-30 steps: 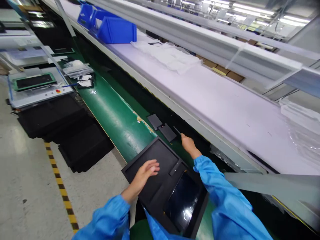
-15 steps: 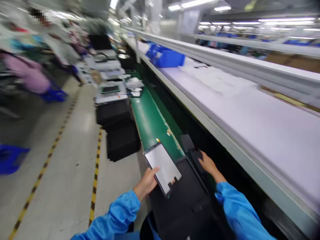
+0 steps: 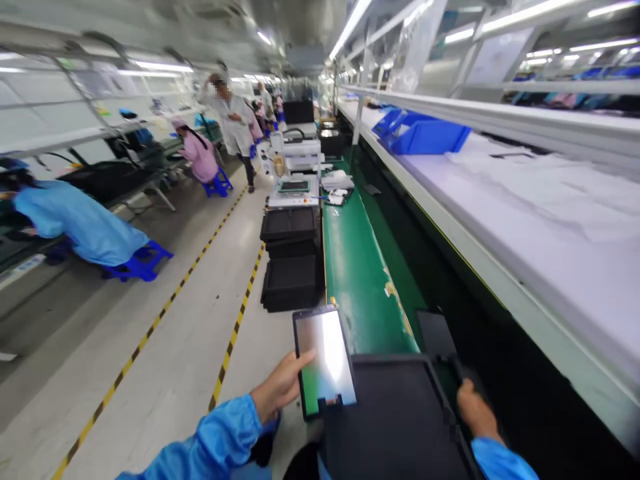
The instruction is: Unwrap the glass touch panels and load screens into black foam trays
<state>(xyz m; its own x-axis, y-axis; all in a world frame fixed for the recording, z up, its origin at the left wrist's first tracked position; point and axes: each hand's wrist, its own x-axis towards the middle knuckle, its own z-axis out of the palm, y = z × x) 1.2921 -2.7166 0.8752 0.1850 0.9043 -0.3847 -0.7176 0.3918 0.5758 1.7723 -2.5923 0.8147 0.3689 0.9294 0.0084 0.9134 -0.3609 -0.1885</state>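
Observation:
My left hand (image 3: 280, 387) grips the side of a flat display panel (image 3: 327, 357), its thumb lying across the bright, reflective face. The panel has a dark border and small dark tabs at its lower edge. It is tilted up beside the corner of a black tray (image 3: 387, 407). To the right of that tray, my right hand (image 3: 477, 410) is closed around the edge of a dark flat panel (image 3: 457, 367); much of this piece blends into the dark surroundings. Just beyond it lies another dark flat panel (image 3: 435, 330).
A green bench top (image 3: 353, 280) runs forward from the tray, with white wrapped items (image 3: 337, 180) farther along. Stacked black trays (image 3: 289, 283) stand on the floor to its left. Blue bins (image 3: 427, 137) sit on the white shelf (image 3: 560, 260) at right. Co-workers sit and stand across the aisle.
My view has swung left and steadied. The display panel in my left hand has turned more upright and now reflects light. My right hand has come nearer to me along the tray's right side.

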